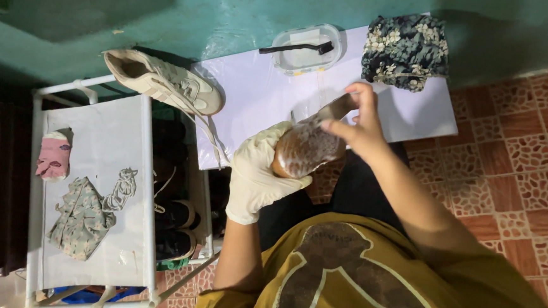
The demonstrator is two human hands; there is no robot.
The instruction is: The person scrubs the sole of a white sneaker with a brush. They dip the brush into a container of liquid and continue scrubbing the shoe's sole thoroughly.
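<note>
The left hand (pixel 257 172), in a cream rubber glove, was wrapped around a soapy, foam-covered brown shoe (pixel 304 151), fingers clamped on its side. The bare right hand (pixel 359 124) pinched the narrow end of the same shoe, thumb and fingers closed on it, so both hands met on the shoe above the person's dark lap. Under and beyond the hands lay a white sheet (pixel 271 93) spread on the floor. Just past the right hand sat a folded dark floral cloth (pixel 406 51). Beyond both hands stood a clear plastic tub (pixel 305 51) with a black brush (pixel 296 47) resting across its rim. Off the left hand's side, a beige lace-up sneaker (pixel 164 81) lay on its side, touching a white shoe rack (pixel 94 194) that carried a pink sock (pixel 54 156) and a pale floral rag (pixel 83 215).
</note>
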